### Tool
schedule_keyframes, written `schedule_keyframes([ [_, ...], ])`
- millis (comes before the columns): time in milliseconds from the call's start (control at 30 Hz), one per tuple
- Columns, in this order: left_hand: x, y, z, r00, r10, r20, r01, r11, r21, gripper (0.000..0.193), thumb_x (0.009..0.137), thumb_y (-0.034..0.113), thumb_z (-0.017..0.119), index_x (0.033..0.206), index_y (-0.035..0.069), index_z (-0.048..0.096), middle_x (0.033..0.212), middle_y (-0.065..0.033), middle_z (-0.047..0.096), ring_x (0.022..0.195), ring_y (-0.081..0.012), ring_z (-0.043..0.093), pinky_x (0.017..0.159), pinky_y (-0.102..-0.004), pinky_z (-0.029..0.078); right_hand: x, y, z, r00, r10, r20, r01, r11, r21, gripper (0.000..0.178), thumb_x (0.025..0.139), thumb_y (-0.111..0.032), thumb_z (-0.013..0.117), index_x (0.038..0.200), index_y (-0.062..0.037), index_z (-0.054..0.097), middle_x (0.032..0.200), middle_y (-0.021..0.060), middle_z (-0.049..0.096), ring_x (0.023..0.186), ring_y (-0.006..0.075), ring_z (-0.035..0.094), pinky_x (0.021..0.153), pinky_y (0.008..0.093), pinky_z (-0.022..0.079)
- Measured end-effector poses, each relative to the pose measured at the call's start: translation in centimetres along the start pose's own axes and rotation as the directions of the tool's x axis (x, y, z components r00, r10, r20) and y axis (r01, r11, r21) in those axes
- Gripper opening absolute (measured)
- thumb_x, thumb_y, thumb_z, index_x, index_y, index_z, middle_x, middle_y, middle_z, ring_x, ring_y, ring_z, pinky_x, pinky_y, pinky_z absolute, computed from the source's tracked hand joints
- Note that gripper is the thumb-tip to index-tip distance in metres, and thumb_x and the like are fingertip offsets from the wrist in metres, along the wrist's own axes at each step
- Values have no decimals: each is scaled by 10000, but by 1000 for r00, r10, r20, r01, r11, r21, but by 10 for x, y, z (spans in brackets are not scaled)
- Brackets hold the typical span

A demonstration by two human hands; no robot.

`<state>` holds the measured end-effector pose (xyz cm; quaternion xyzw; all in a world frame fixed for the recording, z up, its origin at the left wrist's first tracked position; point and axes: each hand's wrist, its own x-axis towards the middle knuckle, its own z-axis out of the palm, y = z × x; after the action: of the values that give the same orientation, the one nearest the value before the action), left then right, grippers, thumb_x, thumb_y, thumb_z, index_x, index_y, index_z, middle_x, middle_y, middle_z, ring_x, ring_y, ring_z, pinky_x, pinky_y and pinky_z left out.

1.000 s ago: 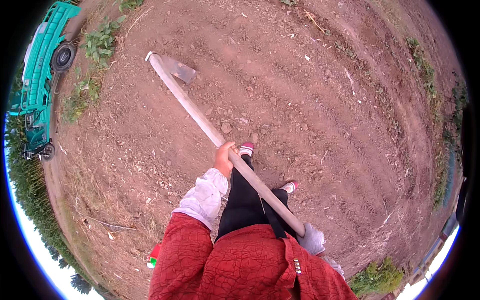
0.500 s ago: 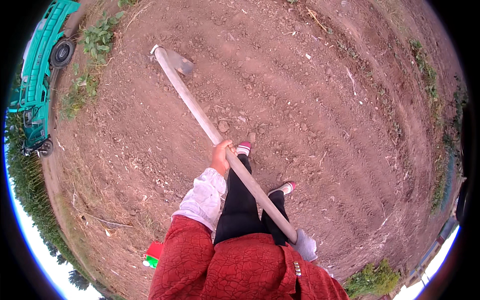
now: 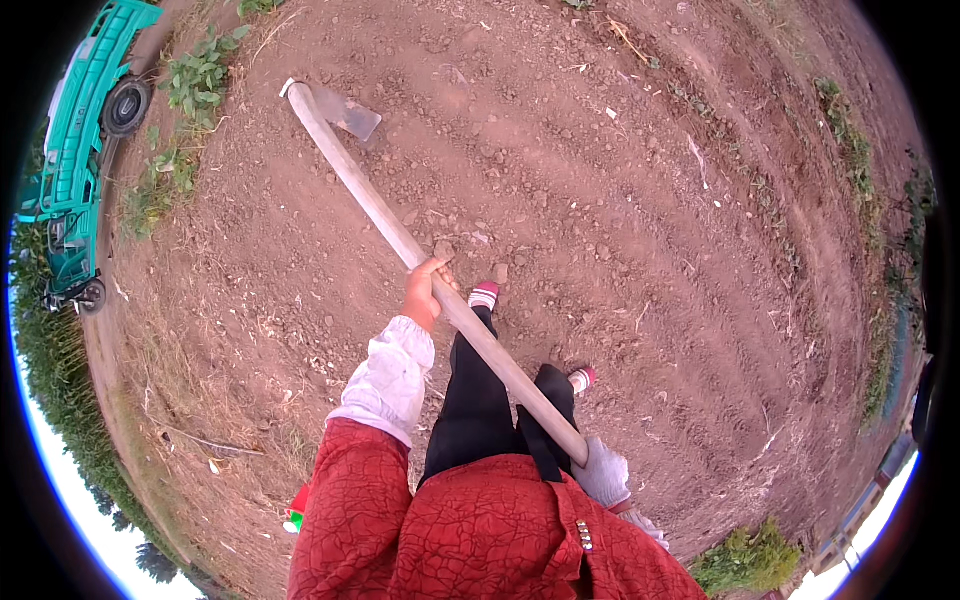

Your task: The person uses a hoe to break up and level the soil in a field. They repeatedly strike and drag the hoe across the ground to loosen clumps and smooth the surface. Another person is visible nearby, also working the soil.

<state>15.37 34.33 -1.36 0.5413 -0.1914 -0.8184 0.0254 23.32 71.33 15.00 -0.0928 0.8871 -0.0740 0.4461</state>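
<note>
A long-handled hoe (image 3: 360, 190) slants across the middle of the view, from my waist up to the far left. Its flat metal blade (image 3: 350, 115) is held above loose brown soil, or just touching it; I cannot tell which. My left hand (image 3: 427, 290), bare below a pale sleeve cover, is wrapped round the middle of the wooden handle. At the near end of the handle, my right hand (image 3: 604, 472), in a grey glove, is closed round the wood beside my hip. Its fingers are partly hidden.
Clods lie on the tilled soil (image 3: 640, 220) ahead of my shoes (image 3: 484, 296). A green three-wheeled truck (image 3: 85, 150) stands at the far left beside leafy weeds (image 3: 197, 80). A red and green object (image 3: 296, 508) is partly hidden by my left sleeve. A bush (image 3: 748, 558) grows at the near right.
The hoe's head has shifted a little left and farther away. Both hands have moved slightly forward with the handle, and my right knee has come forward.
</note>
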Motion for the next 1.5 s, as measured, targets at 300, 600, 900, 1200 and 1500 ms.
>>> schedule_keyframes([
  [300,-29,-94,-12,996,-59,67,61,998,-19,153,685,76,539,614,100,405,540,-19,391,458,-151,409,469,-324,376,-49,69,1,997,22,80,-24,1000,18,296,667,-283,566,851,-73,470,667,164,572,607,337,567,530,436,439],
  [600,-45,-147,-18,999,-29,25,30,999,-34,126,669,91,533,612,94,421,527,-19,406,445,-149,415,435,-308,373,-64,157,48,994,-103,31,108,967,-231,229,744,-273,488,823,-70,418,592,129,566,509,283,575,415,388,445],
  [900,-86,-247,1,997,-78,17,78,997,22,122,662,74,547,626,65,431,525,-46,418,426,-181,435,432,-342,394,-139,227,40,978,129,166,-111,987,-112,306,724,-346,491,861,-81,423,678,163,582,634,327,586,539,440,460],
  [1200,-122,-313,-14,985,-172,-4,172,985,-11,123,667,87,564,644,61,446,544,-47,429,463,-188,459,470,-347,414,-176,252,28,982,169,89,-165,985,-52,337,671,-362,545,822,-73,462,676,176,574,627,344,572,541,437,451],
  [1500,-129,-281,-12,979,-170,-116,168,985,-24,133,662,72,565,629,65,437,570,-59,430,479,-199,442,501,-366,415,-150,249,41,999,23,-47,-23,1000,7,272,632,-285,595,803,-96,500,637,144,568,583,330,563,511,428,440],
])
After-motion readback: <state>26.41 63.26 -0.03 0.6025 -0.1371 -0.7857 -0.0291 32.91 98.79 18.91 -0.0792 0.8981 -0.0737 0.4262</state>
